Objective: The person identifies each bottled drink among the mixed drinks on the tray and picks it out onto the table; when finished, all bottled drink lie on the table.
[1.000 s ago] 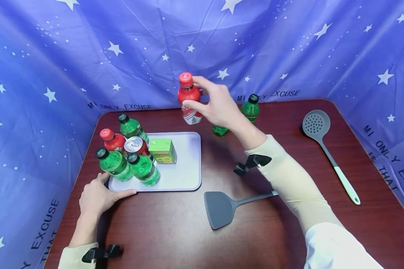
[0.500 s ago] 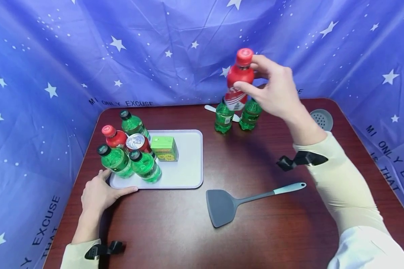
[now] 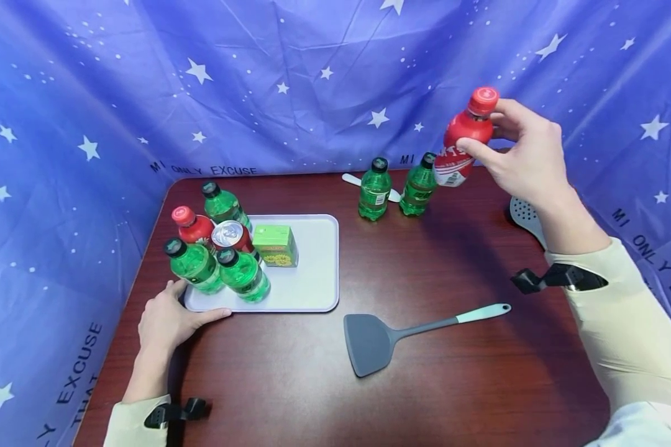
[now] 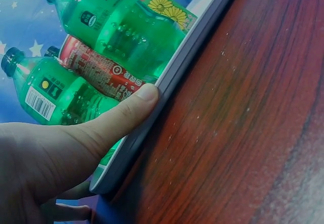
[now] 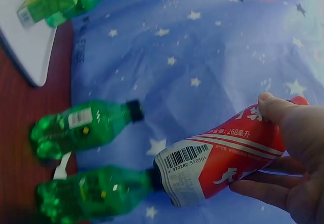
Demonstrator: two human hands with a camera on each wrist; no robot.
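My right hand (image 3: 528,152) grips a red bottle (image 3: 463,136) with a red cap, thumb on one side and fingers on the other. It is held tilted above the back right of the table; in the right wrist view its barcode label faces the camera. My left hand (image 3: 164,316) holds the near left corner of a pale tray (image 3: 313,292), its thumb along the front rim. Crowded at the tray's left are several green bottles (image 3: 245,276), another red bottle (image 3: 192,226) and a red can (image 3: 232,236). A green drink carton (image 3: 276,246) stands beside them.
Two green bottles (image 3: 374,189) (image 3: 418,186) stand at the back, before a pale utensil (image 3: 351,179) lying behind them. A grey spatula (image 3: 369,344) lies near the middle front. The right arm partly covers a grey skimmer (image 3: 524,214). A blue star curtain (image 3: 324,118) encloses the table.
My right hand has carried the red bottle rightward, from beyond the tray past the two green bottles at the back. The left hand stays at the tray's corner.
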